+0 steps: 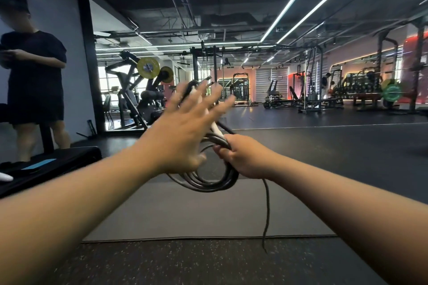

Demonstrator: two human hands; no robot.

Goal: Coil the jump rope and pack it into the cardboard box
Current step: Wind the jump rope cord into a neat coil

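Gripping the coiled jump rope (206, 183) firmly, the right hand (243, 157) anchored the loops while the left hand (185, 129), fingers (228, 102) spread, should probably gather the dangling tail evenly.

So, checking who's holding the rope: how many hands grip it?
1. The right hand grips the coiled rope. The left hand is spread open in front of it, blurred; contact unclear.

The jump rope (208, 183) is a dark grey cord wound into several loose loops, held up in the air above a grey floor mat near the middle of the scene. A white handle stands up at the far top of the coil. One free end hangs down from its right side towards the near floor.
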